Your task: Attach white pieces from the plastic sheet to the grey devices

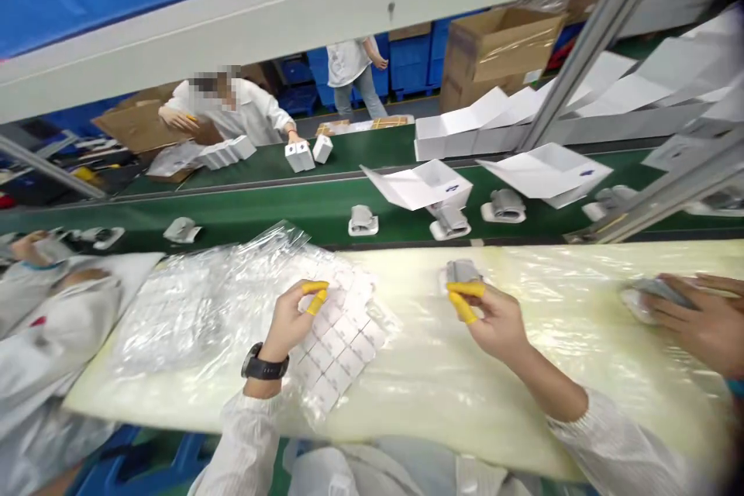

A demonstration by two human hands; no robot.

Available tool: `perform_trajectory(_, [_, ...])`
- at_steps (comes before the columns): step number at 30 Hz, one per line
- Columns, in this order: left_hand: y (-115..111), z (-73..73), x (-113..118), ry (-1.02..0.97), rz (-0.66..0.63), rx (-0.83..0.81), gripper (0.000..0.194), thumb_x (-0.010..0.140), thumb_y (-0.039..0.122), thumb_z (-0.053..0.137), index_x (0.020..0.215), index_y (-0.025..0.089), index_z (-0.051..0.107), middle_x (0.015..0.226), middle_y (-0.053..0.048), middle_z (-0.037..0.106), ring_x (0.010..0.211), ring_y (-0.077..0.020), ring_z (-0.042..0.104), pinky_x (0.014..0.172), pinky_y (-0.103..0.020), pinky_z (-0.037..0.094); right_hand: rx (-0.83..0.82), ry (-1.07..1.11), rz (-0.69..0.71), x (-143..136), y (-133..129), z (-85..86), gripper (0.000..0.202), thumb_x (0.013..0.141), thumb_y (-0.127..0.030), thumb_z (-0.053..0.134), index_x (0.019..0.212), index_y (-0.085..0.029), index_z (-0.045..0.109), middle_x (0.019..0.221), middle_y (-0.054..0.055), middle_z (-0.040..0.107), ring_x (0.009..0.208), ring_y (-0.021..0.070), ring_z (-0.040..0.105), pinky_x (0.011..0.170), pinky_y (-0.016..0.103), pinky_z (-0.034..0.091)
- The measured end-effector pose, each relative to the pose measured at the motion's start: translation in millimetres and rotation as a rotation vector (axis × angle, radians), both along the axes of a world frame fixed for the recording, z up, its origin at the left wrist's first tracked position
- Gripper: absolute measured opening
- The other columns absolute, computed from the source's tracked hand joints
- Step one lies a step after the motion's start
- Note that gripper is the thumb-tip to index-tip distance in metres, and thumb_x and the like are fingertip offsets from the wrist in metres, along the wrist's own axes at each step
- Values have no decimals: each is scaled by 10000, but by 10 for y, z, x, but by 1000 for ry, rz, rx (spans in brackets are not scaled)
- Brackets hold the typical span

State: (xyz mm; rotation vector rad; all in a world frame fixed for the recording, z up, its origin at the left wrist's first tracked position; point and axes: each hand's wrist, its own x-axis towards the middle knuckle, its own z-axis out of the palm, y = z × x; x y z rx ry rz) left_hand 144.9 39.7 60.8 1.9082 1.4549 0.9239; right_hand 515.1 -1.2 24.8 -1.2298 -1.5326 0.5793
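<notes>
My left hand (296, 319) wears yellow finger covers on thumb and forefinger, and their tips are pinched together above a sheet of white square pieces (340, 360). Whatever is in that pinch is too small to make out. Clear plastic bags (191, 310) lie to the left of the sheet. With the same yellow covers, my right hand (494, 318) is closed at the near side of a grey cuff-like device (462, 271) with a white base. Its fingers partly hide the device, which sits over the pale, film-covered table (418, 372).
A green conveyor (273, 213) beyond the table carries more grey devices (363, 221) and open white boxes (430, 184). Another person's hands (703, 318) hold a device at right. A co-worker sits at far left. A metal post (628, 209) and overhead beam (349, 0) frame the station.
</notes>
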Motion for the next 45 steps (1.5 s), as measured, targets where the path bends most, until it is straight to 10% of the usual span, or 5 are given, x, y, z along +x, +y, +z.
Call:
perform_trajectory(5, [-227, -254, -284, 168, 0, 45, 313, 908, 370, 565, 1184, 235, 626, 1262, -66, 639, 1192, -231, 590, 1063, -441, 486, -144, 96, 439, -1158, 143, -13, 142, 898, -263, 612, 1008, -227, 694, 937, 75, 654, 794, 184, 641, 719, 321, 559])
perform_trajectory(12, [-12, -402, -322, 408, -2, 163, 417, 935, 340, 536, 1322, 187, 534, 1388, -103, 553, 1300, -239, 511, 1142, -417, 412, -227, -236, 401, -2014, 1006, -202, 150, 786, -132, 670, 928, -171, 645, 833, 28, 620, 666, 132, 555, 611, 245, 434])
perform_trajectory(19, [61, -538, -405, 492, -34, 206, 453, 938, 339, 525, 1362, 179, 510, 1425, -116, 530, 1327, -276, 479, 1138, -441, 400, -327, -545, 484, -2111, 1281, -82, 303, 751, -238, 750, 989, -191, 569, 713, -35, 541, 610, 113, 453, 548, 218, 269])
perform_trajectory(34, [32, -711, -411, 447, 14, 30, 568, 942, 440, 442, 1465, 221, 467, 1528, -93, 428, 1413, -311, 372, 1202, -486, 331, -366, -654, 532, -2186, 1271, 21, 288, 712, -168, 627, 959, -219, 489, 837, 21, 607, 701, 180, 553, 567, 249, 315])
perform_trajectory(45, [40, -558, -437, 344, 40, 111, 479, 904, 322, 553, 1370, 214, 570, 1425, -114, 538, 1301, -311, 510, 1108, -499, 436, -256, -714, 495, -2149, 1076, 85, 263, 804, -171, 545, 1061, -209, 512, 1035, 71, 628, 881, 243, 621, 661, 293, 362])
